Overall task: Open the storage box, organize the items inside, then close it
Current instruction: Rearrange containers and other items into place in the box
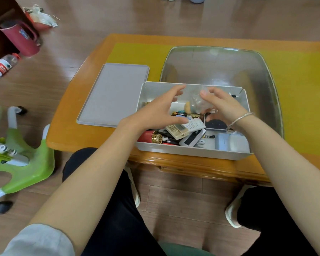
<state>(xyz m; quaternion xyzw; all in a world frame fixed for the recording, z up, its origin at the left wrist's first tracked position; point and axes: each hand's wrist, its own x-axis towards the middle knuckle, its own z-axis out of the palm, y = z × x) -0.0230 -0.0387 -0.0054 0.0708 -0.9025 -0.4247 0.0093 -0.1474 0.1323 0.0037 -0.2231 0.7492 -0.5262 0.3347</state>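
The grey lid (113, 95) lies flat on the table (72, 130), left of the white storage box (192, 152); the box is open and full of jumbled things; the left hand (155, 109) hovers over it, fingers spread, holding nothing; the right hand (222, 106) pinches a clear plastic bag (197, 101); I think it is best to lift the bag slowly so the white remote (193, 124) stays put.

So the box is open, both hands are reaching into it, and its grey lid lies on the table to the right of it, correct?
Not quite. The head view shows the grey lid lying on the table to the left of the box, not the right. The rest holds: the box is open, and the left hand and right hand reach into it.
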